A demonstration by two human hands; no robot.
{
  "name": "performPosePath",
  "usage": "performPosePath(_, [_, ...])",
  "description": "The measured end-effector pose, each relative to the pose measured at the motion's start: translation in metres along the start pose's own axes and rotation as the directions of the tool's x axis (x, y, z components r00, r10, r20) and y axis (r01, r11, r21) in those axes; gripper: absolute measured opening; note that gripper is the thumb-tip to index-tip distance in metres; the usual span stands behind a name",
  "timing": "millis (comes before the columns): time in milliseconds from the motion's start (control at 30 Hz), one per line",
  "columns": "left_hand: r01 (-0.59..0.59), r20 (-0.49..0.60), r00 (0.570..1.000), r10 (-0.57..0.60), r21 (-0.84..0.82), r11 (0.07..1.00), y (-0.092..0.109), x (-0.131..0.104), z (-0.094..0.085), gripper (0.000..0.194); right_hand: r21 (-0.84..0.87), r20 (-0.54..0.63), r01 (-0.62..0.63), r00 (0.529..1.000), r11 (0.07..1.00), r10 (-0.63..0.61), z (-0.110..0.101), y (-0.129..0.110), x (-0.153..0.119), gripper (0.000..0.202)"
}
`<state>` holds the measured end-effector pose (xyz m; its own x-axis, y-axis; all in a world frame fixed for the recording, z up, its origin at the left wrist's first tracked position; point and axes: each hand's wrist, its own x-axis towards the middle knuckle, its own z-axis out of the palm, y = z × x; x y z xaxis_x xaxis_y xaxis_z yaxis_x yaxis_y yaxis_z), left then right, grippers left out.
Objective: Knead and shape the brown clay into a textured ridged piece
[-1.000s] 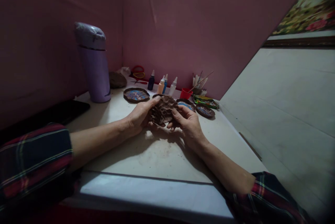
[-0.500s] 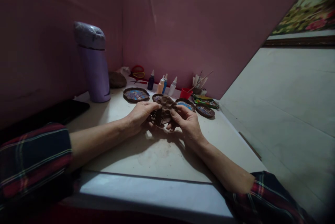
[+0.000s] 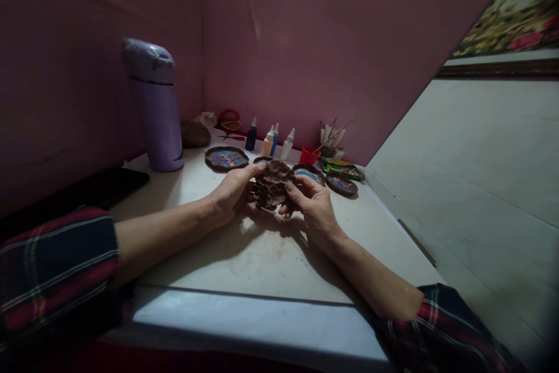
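Observation:
A lumpy, folded piece of brown clay is held up just above the white table. My left hand grips its left side, the thumb lying along the upper edge and the fingers partly hidden behind. On the right, my right hand pinches the clay's edge between thumb and fingers. Behind the clay lie shallow brown dishes with painted insides: a left dish with blue and purple marks, a blue one, and a small one at the right. Another is mostly covered by the clay.
A purple bottle stands at the left beside a dark flat object. Along the wall are a brown lump, scissors, several paint bottles, a red cup, a holder with brushes and a green packet.
The clay has turned slightly between my hands, so more of its ridged face shows. My left thumb has shifted a little left and up; my right hand stays nearly in place.

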<state>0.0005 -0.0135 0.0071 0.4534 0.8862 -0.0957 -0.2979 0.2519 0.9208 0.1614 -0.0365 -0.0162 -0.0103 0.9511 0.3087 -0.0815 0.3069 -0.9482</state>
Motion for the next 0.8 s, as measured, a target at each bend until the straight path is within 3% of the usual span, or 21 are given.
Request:
performPosePath(333, [-0.058,-0.133,0.989,0.065,0.055,0.997,-0.0061,0.0072,-0.0036,0.011,-0.012,0.013,0.000,1.000,1.000,0.000,0.0006,0.0009,0.0001,0.032])
performPosePath(667, [-0.029,-0.132,0.991,0.034,0.039,0.999,-0.0054,0.0072,-0.0034,0.006,-0.006,0.005,-0.008,1.000,1.000,0.008,0.0005,0.0007,-0.0001,0.032])
performPosePath(800, [-0.005,-0.049,0.999,0.003,-0.049,0.999,-0.0023,0.0044,-0.0020,0.021,-0.006,-0.009,-0.009,1.000,1.000,0.009,0.0005,-0.0007,-0.0002,0.033])
